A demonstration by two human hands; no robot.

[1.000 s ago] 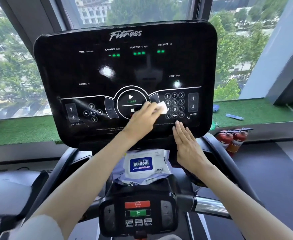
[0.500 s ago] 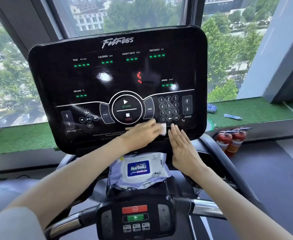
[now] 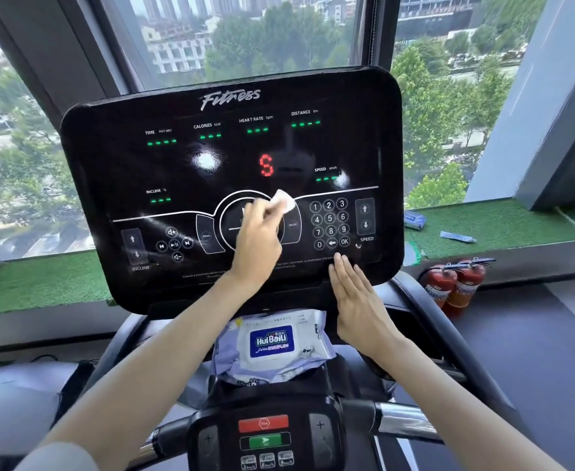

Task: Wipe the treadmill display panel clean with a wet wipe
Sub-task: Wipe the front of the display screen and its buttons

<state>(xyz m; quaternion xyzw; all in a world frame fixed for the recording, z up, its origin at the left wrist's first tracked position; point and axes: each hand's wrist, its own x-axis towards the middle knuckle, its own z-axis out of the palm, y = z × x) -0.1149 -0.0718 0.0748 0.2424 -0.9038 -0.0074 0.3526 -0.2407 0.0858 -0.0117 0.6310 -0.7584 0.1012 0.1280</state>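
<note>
Two hands: both are at the display panel (image 3: pixel 364 147); the left hand (image 3: pixel 259 241) does the wiping and the right hand (image 3: pixel 359 302) steadies.
Left fingers (image 3: pixel 272 212): bunched round a small folded wet wipe (image 3: pixel 285 199) and grasping it, with its white corner sticking out above the knuckles.
Right fingers (image 3: pixel 341 268): straight, together and released. They lie flat on the panel's lower border just below the number keypad (image 3: pixel 329 223) and hold nothing.
Wipe position: pressed to the glass at the upper right of the round start dial (image 3: pixel 230 212), between the dial and the keypad.
Progress: mid-wipe, by my judgement, with the middle control band now under the wipe.
Left to do: probably the upper readout rows, the incline buttons at the left and the speed arrows at the right. The glossy black face shows only glare, nothing clear enough to say which parts are finished.
Panel state: lit, with green dashes in each readout and a red digit (image 3: pixel 266 165) in the middle.
Container: one soft wet-wipe pack (image 3: pixel 272 343) lies on the shelf under the panel, just beside the right wrist, blue label up.
Contents: hidden. The flap looks closed and the crumpled wrapper suggests a partly used pack, but I cannot tell how many wipes remain.
Elsewhere: two red fire extinguishers (image 3: pixel 456 283) stand on the floor at the right.
</note>
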